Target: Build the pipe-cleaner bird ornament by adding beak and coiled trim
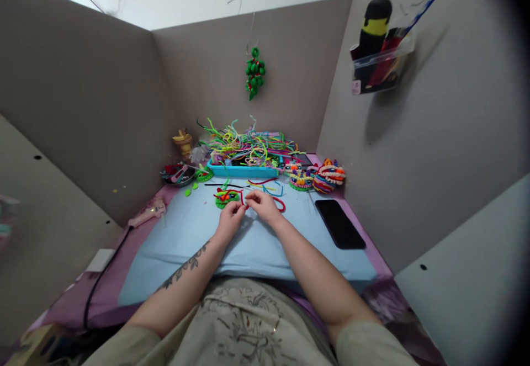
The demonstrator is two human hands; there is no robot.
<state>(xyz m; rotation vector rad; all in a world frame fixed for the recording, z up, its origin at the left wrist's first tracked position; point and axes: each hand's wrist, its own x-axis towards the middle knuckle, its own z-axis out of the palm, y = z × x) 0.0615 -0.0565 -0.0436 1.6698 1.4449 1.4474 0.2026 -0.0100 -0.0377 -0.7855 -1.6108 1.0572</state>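
Note:
My left hand point(232, 217) and my right hand point(264, 207) meet over the light blue cloth point(178, 236), both with fingers pinched. Between their fingertips is a red pipe cleaner point(242, 195); one piece stands up beside the left hand, and a red loop point(282, 205) curves out past the right hand. Just beyond the left hand lies a green pipe-cleaner figure point(222, 199) with red and orange parts. Loose black, yellow, red and blue pipe cleaners point(271, 187) lie behind the hands. The fingers hide the exact grip.
A blue tray point(244, 172) heaped with colourful pipe cleaners stands at the back. Finished multicoloured pieces point(329, 176) sit to its right, above a black phone point(340, 223). A pink glue gun point(149, 212) with a black cord and a dark bowl point(178, 175) are left. Grey panels enclose the table.

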